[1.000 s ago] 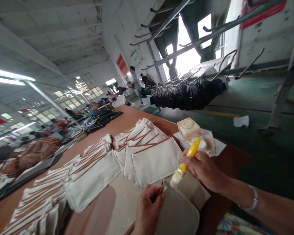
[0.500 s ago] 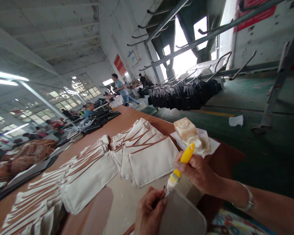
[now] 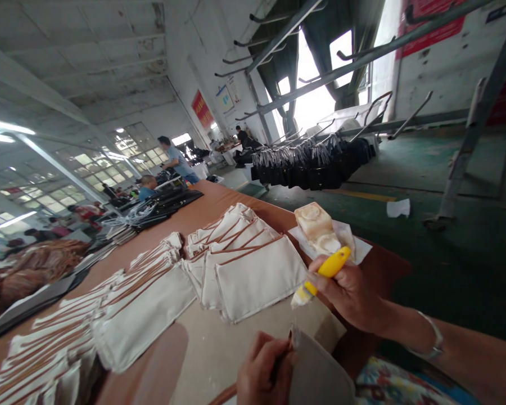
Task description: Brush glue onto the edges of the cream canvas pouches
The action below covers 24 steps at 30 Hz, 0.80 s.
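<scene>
My right hand (image 3: 354, 295) grips the yellow handle of a glue brush (image 3: 331, 264). White paste coats its bristles, which point down and left, apart from the piece below. My left hand (image 3: 267, 368) is closed on the edge of a grey fabric panel (image 3: 318, 368) at the front of the table. A strip of brown trim shows by the left hand's wrist. Just beyond the brush stands a stained, whitish glue container (image 3: 314, 219) on a white sheet (image 3: 360, 247). Left of the brush lie overlapping cream fabric panels (image 3: 257, 275) with brown edging.
Another long row of cream panels (image 3: 143, 315) fans across the brown tabletop (image 3: 219, 197). Dark pieces (image 3: 172, 199) lie at the far end. To the right, a metal rack (image 3: 455, 174) with hooks holds black bags (image 3: 312, 166). A standing person (image 3: 177, 160) and others are in the background.
My right hand has lifted the brush off the panel edge, moving slightly right and tilting the handle flatter. My left hand has shifted a little right with the panel, which now stands more upright.
</scene>
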Available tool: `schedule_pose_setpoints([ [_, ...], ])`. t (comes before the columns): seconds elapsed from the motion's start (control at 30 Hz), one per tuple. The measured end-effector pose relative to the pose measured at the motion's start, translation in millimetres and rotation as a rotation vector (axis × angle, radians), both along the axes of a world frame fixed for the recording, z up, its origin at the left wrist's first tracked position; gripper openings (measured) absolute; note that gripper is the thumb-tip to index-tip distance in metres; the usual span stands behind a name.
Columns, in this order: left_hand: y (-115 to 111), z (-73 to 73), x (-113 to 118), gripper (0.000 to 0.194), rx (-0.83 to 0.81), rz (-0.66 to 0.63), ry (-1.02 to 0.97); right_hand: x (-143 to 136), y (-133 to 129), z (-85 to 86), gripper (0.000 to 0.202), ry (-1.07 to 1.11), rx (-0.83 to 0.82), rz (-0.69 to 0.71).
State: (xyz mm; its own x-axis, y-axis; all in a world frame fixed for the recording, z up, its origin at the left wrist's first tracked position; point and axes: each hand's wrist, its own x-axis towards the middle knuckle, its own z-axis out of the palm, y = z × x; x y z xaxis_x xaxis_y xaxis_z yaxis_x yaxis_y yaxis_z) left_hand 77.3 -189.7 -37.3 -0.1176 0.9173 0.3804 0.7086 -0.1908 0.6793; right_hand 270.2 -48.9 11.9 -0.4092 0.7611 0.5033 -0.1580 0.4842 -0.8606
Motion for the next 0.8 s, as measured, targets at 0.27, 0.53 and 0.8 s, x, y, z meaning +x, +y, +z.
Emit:
schedule_pose_setpoints([
  [0.27,-13.2,-4.2,18.3,0.009,0.253,-0.001,0.374,2.9,8.7,3.9,0.029,0.037,-0.408,0.334],
  [0.53,-13.3,-5.1,14.8,0.011,0.217,-0.047,0.393,18.2,13.9,12.6,0.032,-0.027,-0.49,0.686],
  [0.8,-13.8,-11.4,14.5,0.01,0.252,-0.007,0.366,12.0,7.6,10.8,0.032,-0.051,-0.404,0.547],
])
